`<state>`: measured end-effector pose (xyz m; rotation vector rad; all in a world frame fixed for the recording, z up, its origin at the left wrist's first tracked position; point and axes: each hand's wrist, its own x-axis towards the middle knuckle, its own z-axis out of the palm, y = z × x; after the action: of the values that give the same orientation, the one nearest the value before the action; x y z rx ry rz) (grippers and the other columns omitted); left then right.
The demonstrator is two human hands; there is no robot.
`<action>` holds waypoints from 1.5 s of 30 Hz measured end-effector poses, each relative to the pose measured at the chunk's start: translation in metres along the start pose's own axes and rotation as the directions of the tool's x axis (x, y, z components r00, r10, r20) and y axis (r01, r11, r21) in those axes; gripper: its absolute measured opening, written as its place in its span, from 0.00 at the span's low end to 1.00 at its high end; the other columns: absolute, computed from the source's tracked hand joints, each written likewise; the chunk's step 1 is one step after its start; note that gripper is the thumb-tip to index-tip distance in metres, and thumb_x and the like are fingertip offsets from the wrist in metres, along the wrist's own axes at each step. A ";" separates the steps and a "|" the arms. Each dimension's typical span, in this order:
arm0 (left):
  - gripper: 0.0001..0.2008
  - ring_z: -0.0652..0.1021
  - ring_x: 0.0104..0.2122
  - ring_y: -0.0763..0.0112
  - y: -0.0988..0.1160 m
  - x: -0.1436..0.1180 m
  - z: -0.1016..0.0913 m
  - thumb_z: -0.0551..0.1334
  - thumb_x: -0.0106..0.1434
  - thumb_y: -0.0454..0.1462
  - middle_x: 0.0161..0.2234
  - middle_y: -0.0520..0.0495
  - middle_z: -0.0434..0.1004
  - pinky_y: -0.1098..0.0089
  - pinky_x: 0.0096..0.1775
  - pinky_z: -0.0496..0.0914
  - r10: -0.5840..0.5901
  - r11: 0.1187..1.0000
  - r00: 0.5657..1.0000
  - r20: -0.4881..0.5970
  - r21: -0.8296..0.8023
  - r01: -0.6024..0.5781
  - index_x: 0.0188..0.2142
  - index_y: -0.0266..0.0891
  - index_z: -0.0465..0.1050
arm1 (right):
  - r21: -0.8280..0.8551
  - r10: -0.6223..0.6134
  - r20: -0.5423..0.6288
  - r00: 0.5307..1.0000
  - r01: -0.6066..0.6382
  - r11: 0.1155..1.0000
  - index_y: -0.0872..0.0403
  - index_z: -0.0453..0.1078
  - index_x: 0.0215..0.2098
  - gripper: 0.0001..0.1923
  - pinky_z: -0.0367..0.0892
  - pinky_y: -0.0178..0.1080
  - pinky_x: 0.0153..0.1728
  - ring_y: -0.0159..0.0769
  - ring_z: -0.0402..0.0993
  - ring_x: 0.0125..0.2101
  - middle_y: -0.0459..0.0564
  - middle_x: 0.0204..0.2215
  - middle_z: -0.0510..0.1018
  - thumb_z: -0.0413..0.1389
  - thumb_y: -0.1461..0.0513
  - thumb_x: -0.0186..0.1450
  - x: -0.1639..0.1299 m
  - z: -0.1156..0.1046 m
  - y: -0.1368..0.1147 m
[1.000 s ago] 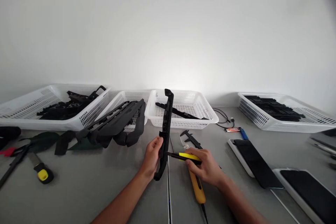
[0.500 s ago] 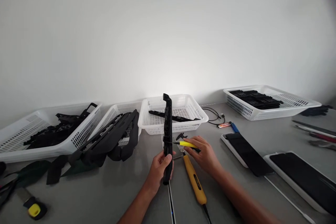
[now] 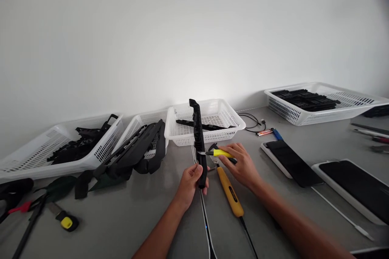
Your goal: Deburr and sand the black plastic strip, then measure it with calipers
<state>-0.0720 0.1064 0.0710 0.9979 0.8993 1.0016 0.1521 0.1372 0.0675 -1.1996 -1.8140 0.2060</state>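
Note:
My left hand (image 3: 189, 183) is closed around the lower end of a long black plastic part (image 3: 199, 129), which stands nearly upright. In my right hand (image 3: 242, 166) is a yellow craft knife (image 3: 222, 153), gripped between thumb and fingers and pointing left. Its blade lies at the part's face, above my left thumb; I cannot tell how firmly it touches. Just below the right hand, a corded tool with a yellow handle (image 3: 230, 191) lies on the table. Behind the part, a white basket (image 3: 179, 141) holds another long black piece (image 3: 209, 126).
To the left, two white baskets (image 3: 105, 153) (image 3: 133, 124) hold black plastic pieces. A further basket (image 3: 299, 117) with stacked black parts stands back right. Two dark-topped white devices (image 3: 293, 164) (image 3: 354, 190) lie right. A yellow-and-black knife (image 3: 67, 221), scraps and a cable (image 3: 251, 119) are also on the table.
The view has shifted, so the baskets and tools sit higher and farther right. The black part leans a little more, and the knife remains at its face. Both grips are unchanged.

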 end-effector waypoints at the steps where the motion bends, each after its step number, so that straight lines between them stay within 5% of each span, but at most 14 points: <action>1: 0.35 0.69 0.14 0.74 -0.001 0.001 0.000 0.68 0.59 0.66 0.19 0.52 0.74 0.71 0.21 0.61 0.009 1.000 1.000 -0.024 -0.018 -0.009 0.42 0.33 0.79 | 0.015 -0.004 0.015 1.000 0.004 1.000 0.50 0.80 0.55 0.18 0.74 0.47 0.47 0.44 0.75 0.44 0.54 0.42 0.82 0.56 0.50 0.76 0.000 -0.001 -0.002; 7: 0.35 0.64 0.15 0.78 -0.001 0.006 -0.001 0.72 0.55 0.66 0.18 0.57 0.68 0.73 0.22 0.58 0.057 0.985 0.987 -0.150 -0.150 -0.079 0.38 0.35 0.77 | 0.063 0.065 0.197 0.978 -0.079 0.995 0.53 0.81 0.37 0.25 0.65 0.36 0.31 0.35 0.77 0.28 0.49 0.29 0.82 0.53 0.45 0.76 0.001 -0.007 -0.010; 12: 0.35 0.63 0.17 0.79 0.002 0.007 -0.002 0.73 0.56 0.64 0.19 0.60 0.64 0.74 0.24 0.60 0.067 0.965 0.985 -0.157 -0.241 -0.104 0.44 0.34 0.78 | 0.043 0.091 0.199 0.976 -0.102 0.994 0.54 0.78 0.29 0.29 0.57 0.35 0.26 0.30 0.67 0.21 0.45 0.20 0.75 0.53 0.42 0.75 -0.001 -0.008 -0.011; 31: 0.30 0.64 0.19 0.80 0.002 0.007 -0.003 0.76 0.57 0.55 0.22 0.59 0.67 0.73 0.26 0.59 0.040 0.929 0.995 -0.096 -0.362 -0.073 0.49 0.36 0.78 | 0.029 0.053 0.172 0.984 -0.059 0.998 0.54 0.79 0.32 0.29 0.59 0.35 0.27 0.31 0.68 0.22 0.47 0.22 0.77 0.54 0.41 0.75 -0.004 -0.006 -0.007; 45: 0.31 0.64 0.18 0.79 0.001 0.006 0.000 0.76 0.58 0.56 0.23 0.58 0.69 0.72 0.26 0.59 0.054 0.937 0.995 -0.079 -0.340 -0.078 0.50 0.36 0.76 | 0.081 0.102 0.119 0.988 -0.112 0.990 0.54 0.80 0.34 0.28 0.60 0.34 0.27 0.30 0.71 0.23 0.47 0.24 0.79 0.55 0.41 0.74 -0.005 -0.006 -0.008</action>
<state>-0.0703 0.1121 0.0707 0.7038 0.7179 1.2086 0.1524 0.1272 0.0724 -1.2459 -1.8201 0.4192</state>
